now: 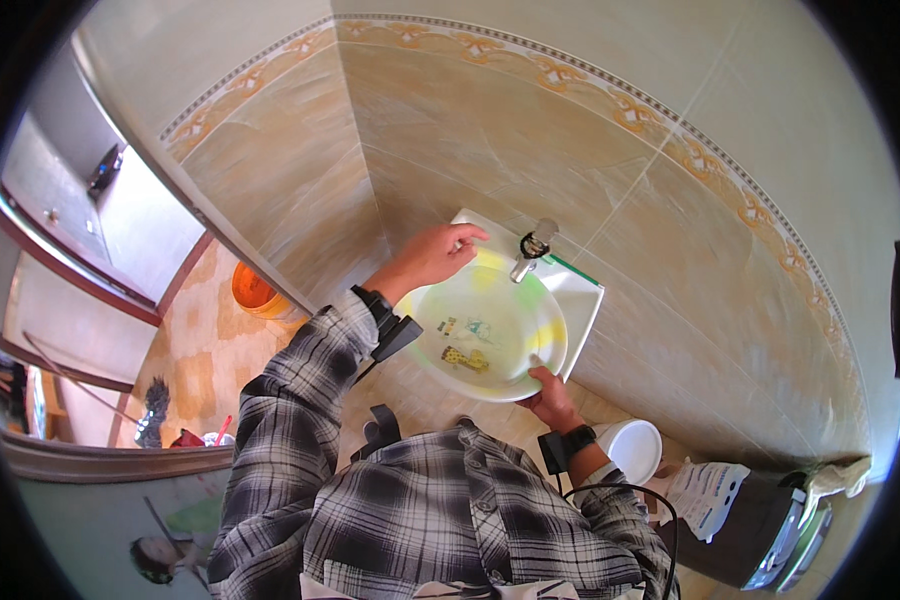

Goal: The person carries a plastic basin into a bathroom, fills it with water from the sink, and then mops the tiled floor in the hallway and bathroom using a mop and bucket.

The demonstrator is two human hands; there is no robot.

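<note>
A round plastic washbasin (506, 330) with yellow and green patches and a printed giraffe rests over a white wall-mounted sink (589, 311). My right hand (553, 401) grips its near right rim, thumb inside and fingers beneath. Above the basin's far left rim is my left hand (442, 253), holding nothing visible, its index finger stretched toward the sink's back corner. A metal faucet (523, 268) reaches over the basin's far edge. Whether the basin holds water is hard to tell.
A white bucket (634, 450) stands by my right forearm. Behind it, a printed plastic bag (705, 491) lies on a dark appliance (727, 544). Through the doorway at left are an orange bucket (255, 289) and a mop (152, 412). Tiled walls (495, 135) meet behind the sink.
</note>
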